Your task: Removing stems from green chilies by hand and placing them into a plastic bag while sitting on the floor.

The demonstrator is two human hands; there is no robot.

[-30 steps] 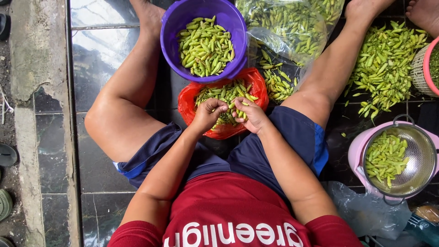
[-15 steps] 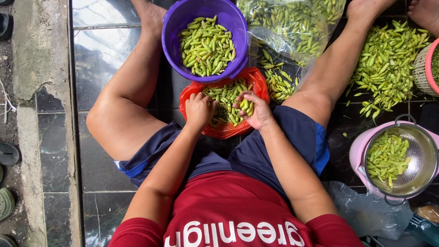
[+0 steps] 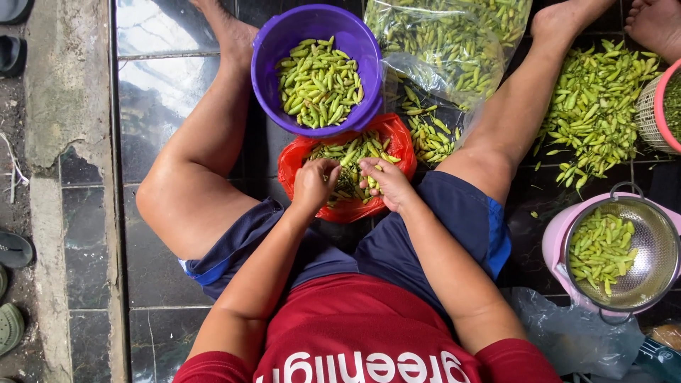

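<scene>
Chillies (image 3: 351, 159), small and green, heaped in a red bowl (image 3: 397, 138) on the dark tiled floor (image 3: 156, 92) between the person's bare legs. Both hands sit in the heap, close together. Left hand (image 3: 314, 183): fingers curled down into the chillies, pinching at something, cannot tell what. Right hand (image 3: 383, 181): fingertips closed on a chilli at the bowl's middle.

Largest to smallest: clear plastic bag (image 3: 447, 35) of chillies, top centre; loose pile (image 3: 596, 106) on the floor at right; purple bowl (image 3: 319, 67), touching the red bowl's far rim; metal colander (image 3: 656, 252) in a pink basin (image 3: 557, 241), right.

Count: two bowls, one colander, one bag, one loose pile.

Red bowl hemmed in by thighs, purple bowl and bag; open floor lies left of the left leg.
</scene>
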